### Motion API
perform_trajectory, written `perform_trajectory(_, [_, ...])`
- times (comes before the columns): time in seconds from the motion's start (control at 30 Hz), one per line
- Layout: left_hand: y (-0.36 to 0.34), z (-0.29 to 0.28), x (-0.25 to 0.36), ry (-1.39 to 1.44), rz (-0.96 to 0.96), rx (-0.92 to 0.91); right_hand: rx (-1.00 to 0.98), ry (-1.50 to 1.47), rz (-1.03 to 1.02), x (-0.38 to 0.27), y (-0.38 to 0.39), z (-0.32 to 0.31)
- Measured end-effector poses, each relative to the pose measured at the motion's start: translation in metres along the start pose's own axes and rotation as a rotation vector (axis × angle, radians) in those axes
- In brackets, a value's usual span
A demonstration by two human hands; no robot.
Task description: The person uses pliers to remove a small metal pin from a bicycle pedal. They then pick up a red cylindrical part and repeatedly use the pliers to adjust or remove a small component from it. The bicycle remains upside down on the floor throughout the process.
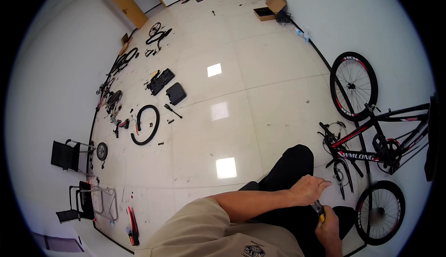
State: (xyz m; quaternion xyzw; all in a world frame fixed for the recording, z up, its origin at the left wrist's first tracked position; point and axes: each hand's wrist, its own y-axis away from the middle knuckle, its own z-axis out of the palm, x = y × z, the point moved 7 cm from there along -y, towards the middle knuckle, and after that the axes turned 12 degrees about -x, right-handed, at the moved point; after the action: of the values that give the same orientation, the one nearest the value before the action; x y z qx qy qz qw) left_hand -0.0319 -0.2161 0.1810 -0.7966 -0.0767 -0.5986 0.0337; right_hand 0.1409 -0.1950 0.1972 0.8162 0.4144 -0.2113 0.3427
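Observation:
My right hand (329,228) is closed round a short hand tool (318,208) with a silver-grey body and a yellow-and-black handle. Its grey end points up toward my left hand (307,190), whose fingers are curled in a pinch just above it. Anything between those fingers is too small or hidden to make out. Both hands are over my black-trousered legs (290,166). Just beyond them, to the right, lie a bicycle fork (343,175) and a black-and-red bicycle frame (355,141) near the wall.
Two bicycle wheels (332,90) (361,210) lean by the right wall. Across the tiled floor (204,131) lie a loose tyre (157,122), an open black tool case (161,81) and scattered bike parts. Folding chairs (85,201) stand at left; an open cardboard box (265,17) sits far off.

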Motion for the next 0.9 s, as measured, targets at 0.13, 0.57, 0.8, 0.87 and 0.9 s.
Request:
perform_trajectory(0.13, [-0.001, 0.012, -0.027, 0.214, -0.279, -0.223, 0.056, -0.099, 0.023, -0.001, 0.004, 0.007])
perform_trajectory(0.57, [-0.019, 0.029, -0.003, 0.914, -0.202, -0.373, 0.222, -0.636, 0.16, 0.024, 0.012, 0.012])
perform_trajectory(0.8, [-0.023, 0.038, -0.026, 1.069, -0.162, -0.421, 0.166, -0.889, 0.241, 0.043, 0.009, 0.026])
perform_trajectory(0.87, [-0.026, 0.033, -0.033, 1.033, -0.177, -0.409, 0.18, -0.862, 0.216, 0.041, 0.005, 0.022])
perform_trajectory(0.9, [-0.029, 0.031, -0.035, 1.003, -0.175, -0.415, 0.161, -0.858, 0.226, 0.041, 0.004, 0.021])
